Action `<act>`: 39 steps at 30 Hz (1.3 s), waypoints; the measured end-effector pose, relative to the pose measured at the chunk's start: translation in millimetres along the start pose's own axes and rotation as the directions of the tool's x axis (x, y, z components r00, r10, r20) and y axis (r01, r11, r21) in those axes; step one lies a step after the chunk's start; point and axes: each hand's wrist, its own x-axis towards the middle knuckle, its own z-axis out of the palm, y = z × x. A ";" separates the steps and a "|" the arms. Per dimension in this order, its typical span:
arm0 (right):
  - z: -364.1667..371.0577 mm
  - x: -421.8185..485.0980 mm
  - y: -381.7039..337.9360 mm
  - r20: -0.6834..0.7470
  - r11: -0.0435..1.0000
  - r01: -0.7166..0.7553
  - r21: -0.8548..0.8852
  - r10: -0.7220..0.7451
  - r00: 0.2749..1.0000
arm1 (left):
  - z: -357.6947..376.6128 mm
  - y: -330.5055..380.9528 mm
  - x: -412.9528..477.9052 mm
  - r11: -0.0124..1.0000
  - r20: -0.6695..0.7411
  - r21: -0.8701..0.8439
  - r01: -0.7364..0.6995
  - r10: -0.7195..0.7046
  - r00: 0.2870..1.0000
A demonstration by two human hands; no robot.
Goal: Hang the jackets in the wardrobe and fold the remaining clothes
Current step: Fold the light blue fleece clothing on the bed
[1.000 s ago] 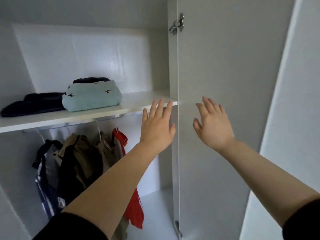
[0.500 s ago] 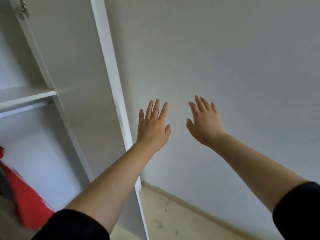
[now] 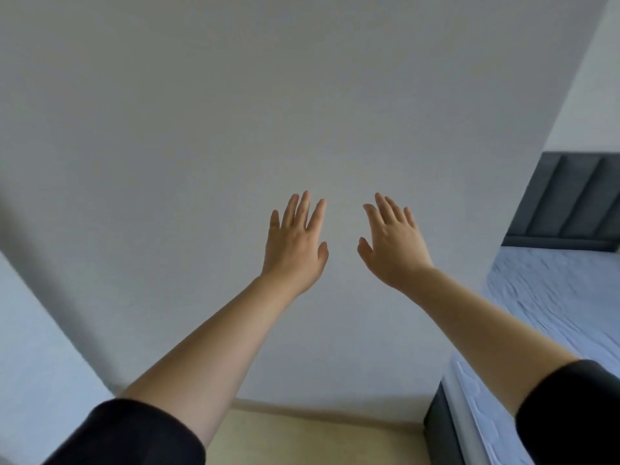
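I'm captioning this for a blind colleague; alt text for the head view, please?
Empty left hand and right hand raised side by side, fingers straight, before a plain pale wall. A light blue mattress with a dark grey padded headboard lies at the right edge; beige floor shows below.

The wall is plain pale grey-white, the floor below it pale yellowish beige. The left sleeve and right sleeve are black. At the right the mattress is light blue-grey with a faint quilted pattern, and the headboard is dark grey.
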 end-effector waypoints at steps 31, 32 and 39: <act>371.4 -53.0 236.3 0.440 0.970 0.239 0.044 -0.234 0.867 | 415.7 155.5 -21.4 0.921 0.502 -0.050 0.387 -0.312 0.807; 385.2 -64.4 239.9 0.458 0.971 0.232 0.053 -0.230 0.859 | 428.2 162.4 -33.6 0.912 0.521 -0.045 0.408 -0.327 0.788; 472.6 -146.1 262.4 0.534 0.964 0.251 0.088 -0.259 0.805 | 505.3 196.6 -112.2 0.886 0.567 -0.040 0.461 -0.360 0.741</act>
